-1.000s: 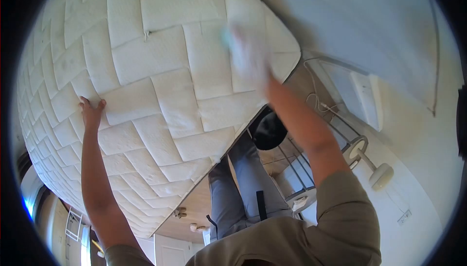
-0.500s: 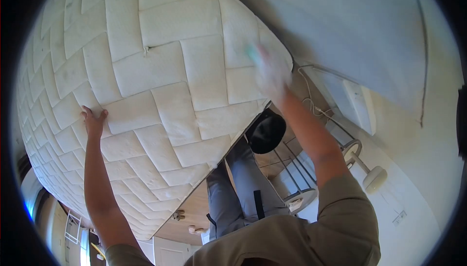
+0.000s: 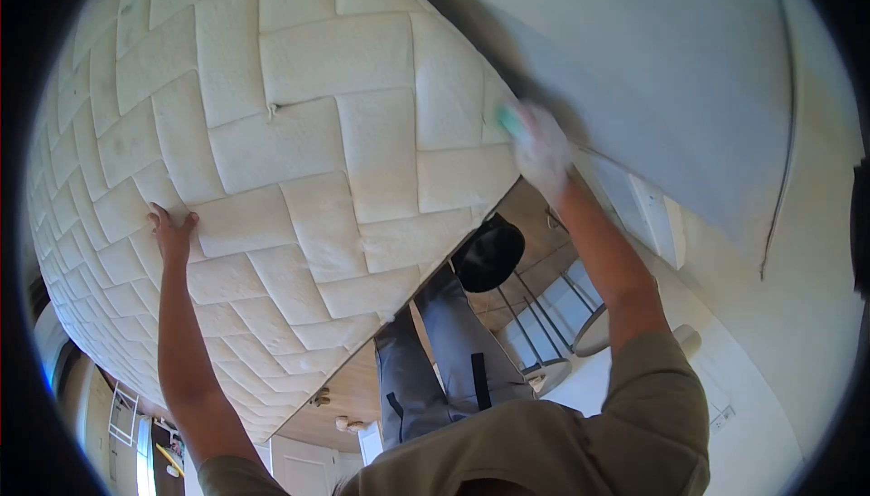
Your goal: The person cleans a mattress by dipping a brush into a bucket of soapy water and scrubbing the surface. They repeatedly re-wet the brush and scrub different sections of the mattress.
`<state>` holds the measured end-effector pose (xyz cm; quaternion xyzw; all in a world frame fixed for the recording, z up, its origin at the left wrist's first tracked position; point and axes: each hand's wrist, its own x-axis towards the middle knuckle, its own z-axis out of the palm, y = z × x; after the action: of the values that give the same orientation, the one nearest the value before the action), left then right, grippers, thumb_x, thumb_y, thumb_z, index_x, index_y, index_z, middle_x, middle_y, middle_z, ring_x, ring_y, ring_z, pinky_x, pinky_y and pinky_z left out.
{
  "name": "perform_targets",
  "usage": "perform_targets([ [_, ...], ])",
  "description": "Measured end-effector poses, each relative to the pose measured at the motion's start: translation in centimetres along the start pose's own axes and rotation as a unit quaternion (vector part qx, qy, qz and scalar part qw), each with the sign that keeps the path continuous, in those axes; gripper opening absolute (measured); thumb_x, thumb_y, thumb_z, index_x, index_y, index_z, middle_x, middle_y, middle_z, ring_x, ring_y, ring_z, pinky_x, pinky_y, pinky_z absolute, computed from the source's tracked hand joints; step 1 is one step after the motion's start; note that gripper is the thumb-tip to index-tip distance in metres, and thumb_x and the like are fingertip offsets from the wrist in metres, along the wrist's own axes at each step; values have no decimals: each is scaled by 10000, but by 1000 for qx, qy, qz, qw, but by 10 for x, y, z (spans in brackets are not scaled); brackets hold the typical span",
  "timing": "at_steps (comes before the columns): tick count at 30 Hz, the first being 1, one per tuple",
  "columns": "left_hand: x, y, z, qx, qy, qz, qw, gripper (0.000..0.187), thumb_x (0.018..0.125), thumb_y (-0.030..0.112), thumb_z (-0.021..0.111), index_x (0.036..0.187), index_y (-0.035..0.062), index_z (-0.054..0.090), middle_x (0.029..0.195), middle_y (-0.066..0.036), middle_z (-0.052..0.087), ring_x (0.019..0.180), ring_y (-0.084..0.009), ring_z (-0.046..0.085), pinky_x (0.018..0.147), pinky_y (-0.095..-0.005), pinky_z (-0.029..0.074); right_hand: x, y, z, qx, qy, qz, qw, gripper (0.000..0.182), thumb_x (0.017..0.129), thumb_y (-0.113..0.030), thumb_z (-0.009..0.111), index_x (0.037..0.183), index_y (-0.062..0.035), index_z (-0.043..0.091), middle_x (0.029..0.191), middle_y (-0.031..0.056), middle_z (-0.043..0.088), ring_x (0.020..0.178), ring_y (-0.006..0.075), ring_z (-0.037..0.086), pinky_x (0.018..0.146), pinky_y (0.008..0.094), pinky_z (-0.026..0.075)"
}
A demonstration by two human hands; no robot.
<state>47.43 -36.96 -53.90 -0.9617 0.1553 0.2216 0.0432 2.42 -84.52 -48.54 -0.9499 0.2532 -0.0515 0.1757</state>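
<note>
my right hand (image 3: 544, 153) grips a green item (image 3: 513, 121) right of center
my left hand (image 3: 172, 231), ungrasping, touches the quilted mattress (image 3: 313, 147)

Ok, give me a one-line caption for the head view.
Left hand spread on a quilted cream mattress, right hand holding a blurred green item at its edge.

A round black object (image 3: 489, 253) shows near grey metal bars (image 3: 541, 327) and tiled floor (image 3: 535, 224); an outlet (image 3: 722, 419) marks the pale wall (image 3: 757, 378), with a white rack (image 3: 121, 413) at lower left.
</note>
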Motion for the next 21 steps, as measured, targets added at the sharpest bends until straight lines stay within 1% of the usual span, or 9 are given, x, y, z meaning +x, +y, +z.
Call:
perform_targets([
  [5, -3, 9, -6, 33, -19, -27, 999, 973, 706, 413, 684, 1399, 42, 110, 1413, -278, 137, 1242, -519, 218, 1023, -487, 255, 89, -28, 21, -19, 3, -32, 999, 323, 799, -125, 520, 1119, -84, 521, 900, 171, 595, 812, 339, 574, 659, 417, 464],
  [9, -1, -1, 0, -39, 4, 15, 999, 969, 704, 383, 694, 1400, 47, 109, 1415, -276, 130, 1218, -547, 228, 1013, -503, 265, 182, -46, 67, 44, 151, -147, 976, 360, 805, -198, 524, 1154, -114, 492, 759, 155, 569, 595, 324, 542, 508, 415, 432],
  [11, -7, 0, 1, -33, 2, 10, 999, 976, 697, 375, 702, 1400, 47, 109, 1414, -279, 126, 1210, -555, 229, 1009, -506, 270, 102, -67, 55, -73, 100, -79, 989, 372, 804, -198, 530, 1169, -128, 507, 745, 156, 566, 560, 298, 533, 480, 386, 419],
  [12, -4, 2, 0, -26, 8, 7, 1000, 983, 689, 367, 710, 1400, 47, 110, 1413, -283, 122, 1203, -563, 230, 1005, -509, 275, 57, -73, 50, -115, -14, -33, 993, 395, 808, -208, 536, 1195, -137, 504, 755, 161, 574, 589, 281, 545, 495, 379, 426],
  [13, -2, 3, 4, -35, 16, 1, 999, 983, 689, 367, 710, 1400, 47, 110, 1413, -283, 122, 1203, -563, 230, 1005, -509, 275, 20, -71, 55, 2, 16, -79, 997, 435, 803, -192, 527, 1230, -130, 475, 781, 166, 579, 622, 295, 551, 529, 410, 437],
  [14, -3, 1, 11, -26, 20, 3, 999, 999, 676, 358, 722, 1400, 47, 108, 1410, -288, 122, 1201, -564, 230, 1003, -505, 281, -11, -88, 45, 130, -116, 13, 985, 363, 846, -172, 426, 1193, -114, 511, 861, 202, 602, 808, 339, 583, 669, 481, 425],
  [15, -1, -1, 9, -15, 25, 4, 1000, 1015, 663, 349, 735, 1399, 47, 106, 1408, -294, 123, 1200, -564, 230, 1001, -502, 286, -33, -103, 31, 8, -155, -108, 982, 400, 816, -164, 440, 1209, -116, 496, 875, 181, 593, 814, 328, 574, 668, 465, 434],
  [17, -5, 18, -4, -18, 12, -32, 999, 1043, 643, 327, 754, 1400, 46, 93, 1408, -293, 119, 1198, -567, 228, 1001, -505, 289, 5, -100, 40, -60, -247, -108, 961, 448, 781, -121, 461, 1229, -106, 472, 779, 168, 567, 697, 324, 553, 618, 462, 428],
  [21, -8, 28, -8, -17, -4, -63, 998, 1073, 617, 309, 776, 1402, 63, 87, 1426, -253, 113, 1219, -535, 232, 1013, -484, 296, 224, -139, 85, -96, 68, -157, 981, 382, 769, -115, 474, 1146, -57, 505, 665, 169, 517, 567, 300, 503, 482, 449, 384],
])
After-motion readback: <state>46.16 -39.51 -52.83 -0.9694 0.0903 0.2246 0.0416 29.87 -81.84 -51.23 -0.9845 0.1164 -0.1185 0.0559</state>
